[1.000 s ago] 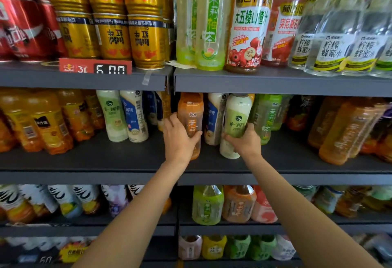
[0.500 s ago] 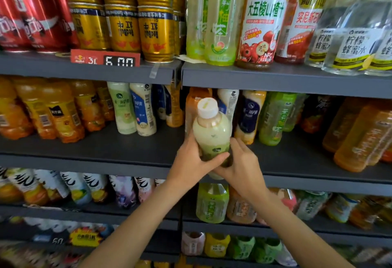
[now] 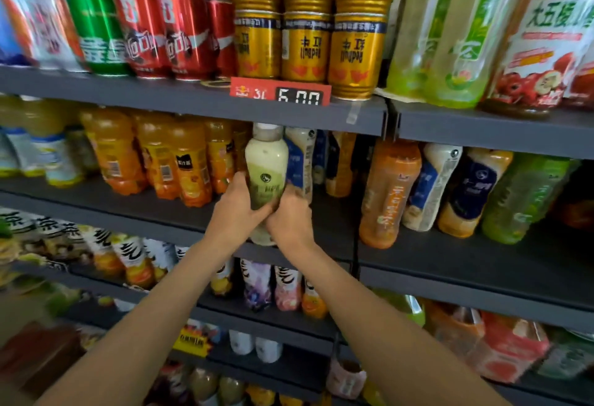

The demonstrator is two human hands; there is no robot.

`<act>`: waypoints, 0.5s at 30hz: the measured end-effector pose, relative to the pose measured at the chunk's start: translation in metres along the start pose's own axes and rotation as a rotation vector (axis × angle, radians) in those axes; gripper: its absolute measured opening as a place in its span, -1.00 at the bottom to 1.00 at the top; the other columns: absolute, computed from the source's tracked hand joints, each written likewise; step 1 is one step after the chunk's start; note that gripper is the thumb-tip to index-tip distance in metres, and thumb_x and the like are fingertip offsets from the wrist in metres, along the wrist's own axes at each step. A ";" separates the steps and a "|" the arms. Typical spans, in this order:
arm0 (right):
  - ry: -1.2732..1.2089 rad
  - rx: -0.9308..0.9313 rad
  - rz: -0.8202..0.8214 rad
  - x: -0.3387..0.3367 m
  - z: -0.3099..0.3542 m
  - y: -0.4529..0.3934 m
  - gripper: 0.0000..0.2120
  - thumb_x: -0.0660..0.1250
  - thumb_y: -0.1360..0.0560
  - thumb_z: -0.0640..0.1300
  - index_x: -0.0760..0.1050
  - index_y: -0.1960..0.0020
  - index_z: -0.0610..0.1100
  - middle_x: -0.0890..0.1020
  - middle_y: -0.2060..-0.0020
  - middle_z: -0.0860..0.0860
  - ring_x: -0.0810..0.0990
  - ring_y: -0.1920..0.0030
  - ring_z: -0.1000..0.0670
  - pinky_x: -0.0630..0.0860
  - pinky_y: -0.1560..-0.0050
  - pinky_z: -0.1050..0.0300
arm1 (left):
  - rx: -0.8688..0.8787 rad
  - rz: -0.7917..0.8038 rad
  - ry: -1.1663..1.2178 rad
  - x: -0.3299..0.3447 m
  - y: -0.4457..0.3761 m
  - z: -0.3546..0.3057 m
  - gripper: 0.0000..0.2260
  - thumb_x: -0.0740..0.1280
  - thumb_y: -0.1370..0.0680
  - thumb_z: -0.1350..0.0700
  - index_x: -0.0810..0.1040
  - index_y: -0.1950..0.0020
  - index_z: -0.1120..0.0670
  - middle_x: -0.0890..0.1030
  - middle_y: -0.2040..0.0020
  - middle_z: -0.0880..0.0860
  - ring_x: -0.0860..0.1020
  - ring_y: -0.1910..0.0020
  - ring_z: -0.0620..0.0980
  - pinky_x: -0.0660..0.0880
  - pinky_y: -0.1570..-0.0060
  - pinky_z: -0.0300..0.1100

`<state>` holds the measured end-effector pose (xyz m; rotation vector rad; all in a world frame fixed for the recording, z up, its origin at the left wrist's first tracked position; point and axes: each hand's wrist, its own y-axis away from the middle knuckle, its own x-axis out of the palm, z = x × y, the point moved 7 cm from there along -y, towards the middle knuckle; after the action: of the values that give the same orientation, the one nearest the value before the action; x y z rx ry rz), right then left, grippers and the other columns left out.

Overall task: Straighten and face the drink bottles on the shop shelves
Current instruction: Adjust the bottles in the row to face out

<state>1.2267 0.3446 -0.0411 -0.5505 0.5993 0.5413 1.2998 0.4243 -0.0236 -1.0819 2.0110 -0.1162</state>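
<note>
Since half a second ago, pale-green bottle (image 3: 266,164) carried leftward — now upright beside the orange juice bottles (image 3: 180,164), at the middle shelf (image 3: 128,209) front. Left hand (image 3: 236,212) and right hand (image 3: 289,219) both wrap its lower half. Not yet set down. To the right, orange tea bottle (image 3: 387,193) and neighbours lean — plenty left.

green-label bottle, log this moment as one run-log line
stage: facing | object: green-label bottle, upright | left hand: grips it | right hand: grips it | place: front of middle shelf | label: toward camera
</note>
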 end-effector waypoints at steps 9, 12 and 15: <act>-0.080 -0.017 -0.088 -0.022 -0.016 -0.001 -0.63 0.36 -0.47 -0.18 0.41 -0.23 -0.26 0.54 -0.12 -0.15 0.56 -0.06 -0.11 0.50 -0.04 0.06 | -0.109 0.053 0.129 0.013 -0.044 0.029 -0.51 0.41 -0.48 0.16 0.30 -0.32 0.26 0.44 -0.29 0.25 0.45 -0.25 0.21 0.38 -0.25 0.09; -0.152 -0.153 -0.498 -0.098 -0.043 0.032 -0.76 0.30 -0.48 -0.27 0.45 -0.13 -0.16 0.55 -0.01 -0.06 0.55 0.15 0.04 0.51 0.15 0.18 | -0.026 -0.291 0.105 0.004 -0.016 0.011 -0.60 0.38 -0.46 0.28 0.34 -0.25 0.28 0.36 -0.24 0.26 0.44 -0.18 0.20 0.37 -0.21 -0.07; -0.180 -0.094 -0.797 -0.165 -0.083 0.050 -0.79 0.27 -0.47 -0.29 0.36 -0.06 -0.10 0.49 -0.03 -0.12 0.50 0.19 0.17 0.44 0.21 0.26 | 0.142 -0.360 0.165 0.024 0.020 -0.025 -0.68 0.31 -0.44 0.34 0.38 -0.18 0.29 0.37 -0.15 0.25 0.40 -0.15 0.15 0.33 -0.15 -0.16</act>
<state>1.0502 0.2796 -0.0082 -0.7628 0.1478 -0.1386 1.2626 0.4123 -0.0307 -1.3677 1.8961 -0.5436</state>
